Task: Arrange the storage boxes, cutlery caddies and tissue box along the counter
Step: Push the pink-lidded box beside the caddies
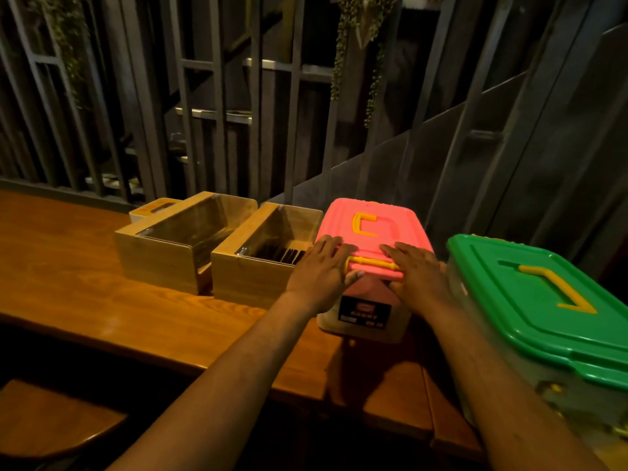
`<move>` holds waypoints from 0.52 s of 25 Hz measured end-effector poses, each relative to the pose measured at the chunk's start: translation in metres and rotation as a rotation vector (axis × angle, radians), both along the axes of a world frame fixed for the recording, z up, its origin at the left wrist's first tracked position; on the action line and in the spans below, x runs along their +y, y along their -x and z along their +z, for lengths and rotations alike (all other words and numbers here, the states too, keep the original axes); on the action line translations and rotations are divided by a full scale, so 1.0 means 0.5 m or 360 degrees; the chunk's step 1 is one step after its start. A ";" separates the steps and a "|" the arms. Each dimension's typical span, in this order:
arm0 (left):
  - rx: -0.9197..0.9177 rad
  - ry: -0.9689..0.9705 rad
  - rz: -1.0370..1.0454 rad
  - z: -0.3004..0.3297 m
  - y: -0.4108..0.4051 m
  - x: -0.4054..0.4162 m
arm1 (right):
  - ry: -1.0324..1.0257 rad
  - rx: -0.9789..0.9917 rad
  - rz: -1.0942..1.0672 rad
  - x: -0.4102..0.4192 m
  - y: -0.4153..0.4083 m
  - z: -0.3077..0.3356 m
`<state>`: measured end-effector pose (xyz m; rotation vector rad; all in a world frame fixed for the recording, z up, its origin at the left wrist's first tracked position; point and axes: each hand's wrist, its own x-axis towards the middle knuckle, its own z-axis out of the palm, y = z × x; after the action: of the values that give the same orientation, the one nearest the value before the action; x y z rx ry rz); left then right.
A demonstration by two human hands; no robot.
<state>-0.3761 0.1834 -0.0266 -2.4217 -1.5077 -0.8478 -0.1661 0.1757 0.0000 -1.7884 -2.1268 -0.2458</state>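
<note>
Your biggest piece is the green box [543, 321], sitting at the right end of the surface [102, 283] and overhanging its near edge a little; its clear tub looks rigid but smooth, and with contents hidden you should judge it possibly heavy, so take it low by both short ends rather than by the yellow handle lying flat on its lid. Next to it, toward the back edge, stands the pink box [370, 260], and that is what you have in hand: your left hand [319, 266] lies spread over the lid's near left corner and your right hand [418, 270] over its near right corner, thumbs hooked under the lid lip at the front, both pressing rather than clenched. The plastic is stiff and likely slick, so a slide along the wood should go easily, but the lid may flex or pop if you lift by it alone. Left of it the two wooden caddies [210, 253] sit side by side, the nearer one just beside the pink box; they look light, hard and square, with clear panels on top that you should not press. Grip their wooden sides. Smallest, the tissue box [153, 207] peeks out behind the far caddy at the back edge, light and easily crushed.
</note>
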 end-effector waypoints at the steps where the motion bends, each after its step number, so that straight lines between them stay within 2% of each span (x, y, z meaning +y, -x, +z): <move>1: 0.0004 -0.0016 -0.0005 -0.001 0.002 0.012 | -0.0007 -0.0002 -0.0011 0.007 0.004 0.002; 13: -0.0004 -0.0046 -0.0012 -0.006 0.011 0.134 | 0.0052 -0.0004 -0.0104 0.116 0.017 -0.001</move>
<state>-0.3816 0.2507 -0.0295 -2.4081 -1.4777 -0.8681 -0.1748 0.2336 -0.0002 -1.8790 -2.0882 -0.2314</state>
